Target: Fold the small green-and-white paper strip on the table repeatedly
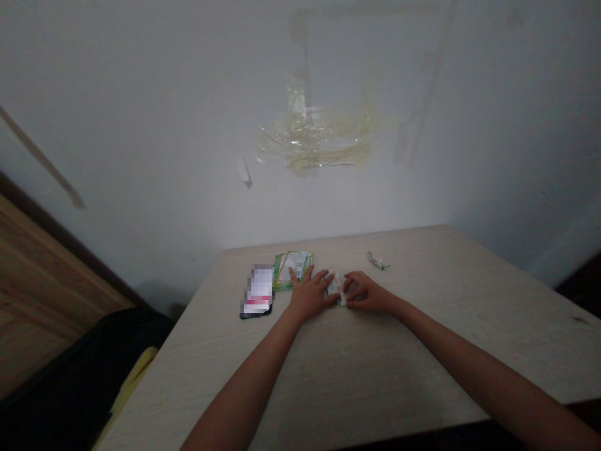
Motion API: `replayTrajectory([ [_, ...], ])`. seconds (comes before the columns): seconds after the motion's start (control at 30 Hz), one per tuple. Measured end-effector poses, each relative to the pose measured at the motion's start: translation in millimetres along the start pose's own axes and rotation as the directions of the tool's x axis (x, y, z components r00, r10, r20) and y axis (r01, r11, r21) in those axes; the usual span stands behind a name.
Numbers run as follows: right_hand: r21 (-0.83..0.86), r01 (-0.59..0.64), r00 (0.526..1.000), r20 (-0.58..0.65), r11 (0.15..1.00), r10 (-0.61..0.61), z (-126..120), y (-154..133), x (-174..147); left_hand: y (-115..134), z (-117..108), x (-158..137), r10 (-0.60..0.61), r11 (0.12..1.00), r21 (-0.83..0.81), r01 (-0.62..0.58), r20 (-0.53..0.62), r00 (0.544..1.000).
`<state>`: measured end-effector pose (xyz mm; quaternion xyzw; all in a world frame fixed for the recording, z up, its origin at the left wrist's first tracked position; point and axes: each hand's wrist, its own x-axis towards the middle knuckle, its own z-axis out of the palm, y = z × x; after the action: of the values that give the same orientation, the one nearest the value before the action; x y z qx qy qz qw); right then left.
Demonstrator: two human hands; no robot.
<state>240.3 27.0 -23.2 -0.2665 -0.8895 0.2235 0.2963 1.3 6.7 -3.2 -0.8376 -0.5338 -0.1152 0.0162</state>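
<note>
in the head view the left hand (pixel 310 294) is spread open with fingertips on a small packet (pixel 333 287) lying on the surface (pixel 422 363), the right hand (pixel 369 294) is curled at its right edge, can't tell if it's pinching, and green packets (pixel 292 265) plus a phone (pixel 258 291) sit left.

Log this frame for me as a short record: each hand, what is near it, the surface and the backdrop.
Left hand: the left hand, fingers spread, reaches over the small printed packet and the near part of the green-and-white packets
Right hand: the right hand, fingers bent, at the small packet's right edge; grip unclear
Left of hands: a dark-edged, phone-like object, face pixelated
Beyond right hand: a crumpled green-and-white scrap
Surface: pale table
Backdrop: wall with patches of clear tape
</note>
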Motion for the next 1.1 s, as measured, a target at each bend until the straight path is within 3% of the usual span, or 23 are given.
replayTrajectory([
  [0.2, 0.011, -0.063, 0.994, -0.089, 0.998, 0.064, 4, 5, -2, 1, 0, 0, -0.009, 1.0, 0.017, 0.009, -0.001, 1.0],
  [0.6, 0.028, -0.046, 0.998, 0.033, 0.999, 0.045, -4, -9, 1, 0, 1, -1, 0.007, 1.0, -0.029, -0.008, -0.027, 1.0],
  [0.87, 0.044, -0.095, 0.988, -0.119, 0.994, 0.1, 0, 4, 0, 2, 1, -2, -0.017, 1.0, -0.005, 0.017, -0.082, 0.996],
  [1.1, -0.09, -0.092, 0.99, -0.111, 0.992, 0.082, 4, -9, 1, 1, 3, -1, -0.049, 0.999, -0.007, 0.048, -0.106, 0.993],
])
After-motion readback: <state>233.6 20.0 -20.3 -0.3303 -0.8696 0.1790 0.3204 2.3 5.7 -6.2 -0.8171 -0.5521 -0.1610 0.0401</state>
